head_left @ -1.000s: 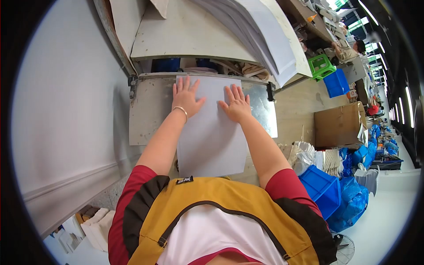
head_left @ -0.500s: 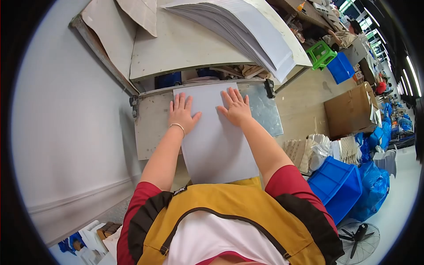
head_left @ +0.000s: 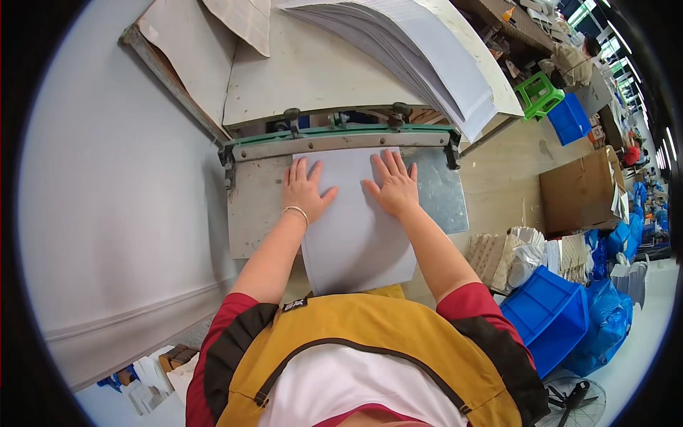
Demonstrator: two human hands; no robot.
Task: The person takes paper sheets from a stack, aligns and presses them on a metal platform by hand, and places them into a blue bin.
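- The white sheet (head_left: 352,235) lies at the centre of my clock, flat on the metal plate (head_left: 445,196), its near end running out past the plate's edge towards 6.
- It is a plain, smooth rectangle, white with a faint lilac-grey cast, longer than wide; a soft shadow darkens the part nearest the person. I can't tell whether it is one layer or several.
- At 12, its far edge meets the grey bar (head_left: 341,146); whether it slips underneath, I can't say.
- The left hand (head_left: 306,191), at 10, is spread wide, palm down, partly over the sheet's edge.
- The right hand (head_left: 395,191), between 1 and 2, is likewise spread wide and pressed flat, thumb pointing inward across the paper.
- Beyond, at 1, a fanned paper stack (head_left: 420,57) curves across the pale table (head_left: 306,82).
- A cardboard box (head_left: 578,192) stands at 3, a tilted blue crate (head_left: 544,306) at 4.
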